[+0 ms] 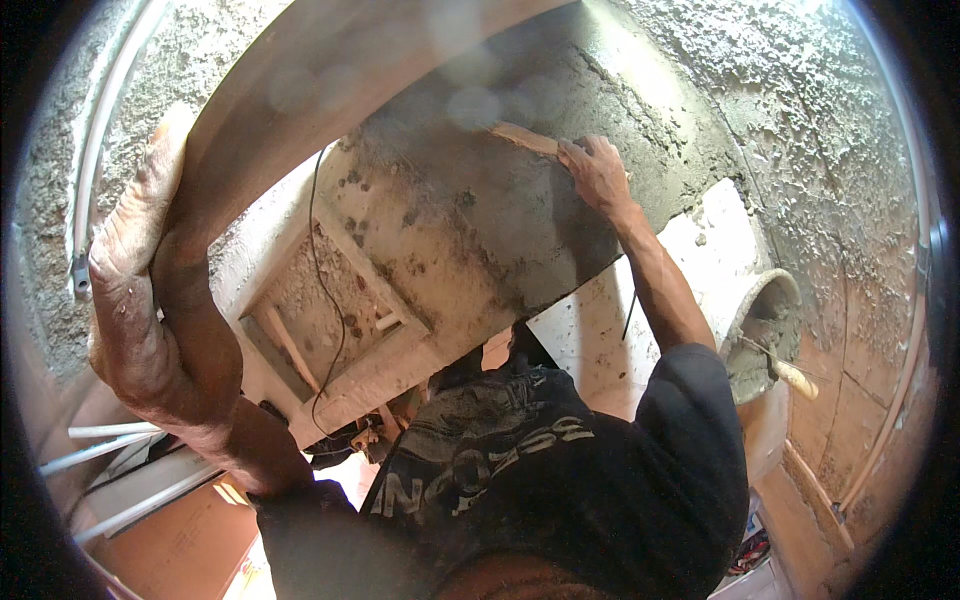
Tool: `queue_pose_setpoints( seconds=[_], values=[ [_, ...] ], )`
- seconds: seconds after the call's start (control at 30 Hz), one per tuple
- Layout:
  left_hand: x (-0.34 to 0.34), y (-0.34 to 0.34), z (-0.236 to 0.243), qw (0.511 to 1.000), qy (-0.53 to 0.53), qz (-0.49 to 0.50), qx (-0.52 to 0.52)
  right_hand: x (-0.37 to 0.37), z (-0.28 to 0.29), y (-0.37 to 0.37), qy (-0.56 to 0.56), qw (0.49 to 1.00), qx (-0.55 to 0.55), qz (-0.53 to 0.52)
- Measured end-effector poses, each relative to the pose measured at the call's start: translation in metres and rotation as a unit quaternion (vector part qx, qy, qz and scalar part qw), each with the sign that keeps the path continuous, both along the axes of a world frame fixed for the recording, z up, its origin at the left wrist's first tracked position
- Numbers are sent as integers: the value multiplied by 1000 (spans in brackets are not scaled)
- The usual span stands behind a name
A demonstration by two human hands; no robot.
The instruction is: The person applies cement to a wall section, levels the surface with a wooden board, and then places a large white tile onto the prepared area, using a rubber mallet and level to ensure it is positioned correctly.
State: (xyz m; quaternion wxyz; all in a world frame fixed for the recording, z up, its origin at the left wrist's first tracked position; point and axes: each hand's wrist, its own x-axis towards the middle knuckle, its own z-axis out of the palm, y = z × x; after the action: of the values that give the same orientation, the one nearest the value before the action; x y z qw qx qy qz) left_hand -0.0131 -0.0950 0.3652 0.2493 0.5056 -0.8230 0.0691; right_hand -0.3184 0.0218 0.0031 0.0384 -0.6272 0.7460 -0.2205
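My right hand is closed on one end of a narrow, light wooden strip. The strip lies close against a wall area of wet grey plaster; whether more of a tool is joined to it I cannot make out. Raised at the left, near the lens, is my left hand, its thumb pointing up. A wide blurred brown band crosses the top and looks like one of its fingers stretched past the lens. Nothing shows in this hand, and its fingertips are out of sight.
A pale bucket of grey mortar stands at the right, with a wooden-handled tool in it. At the left a framed recess has a black cable across it. White pipes run at the lower left. Rough plaster covers the right wall.
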Motion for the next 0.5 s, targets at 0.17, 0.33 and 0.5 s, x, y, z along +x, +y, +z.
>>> queue_pose_setpoints(
  seconds=[0.17, 0.33, 0.5],
  values=[
    [5, -15, -4, 994, 22, -102, 6, -8, 1, 16, -3, 998, 56, -5],
    [10, -12, -7, 994, 65, -81, 16, -28, -3, 56, 55, 997, 8, -55],
    [32, -23, -29, 971, 145, -191, 26, -17, -3, 103, -6, 972, -22, -234]
  ],
)
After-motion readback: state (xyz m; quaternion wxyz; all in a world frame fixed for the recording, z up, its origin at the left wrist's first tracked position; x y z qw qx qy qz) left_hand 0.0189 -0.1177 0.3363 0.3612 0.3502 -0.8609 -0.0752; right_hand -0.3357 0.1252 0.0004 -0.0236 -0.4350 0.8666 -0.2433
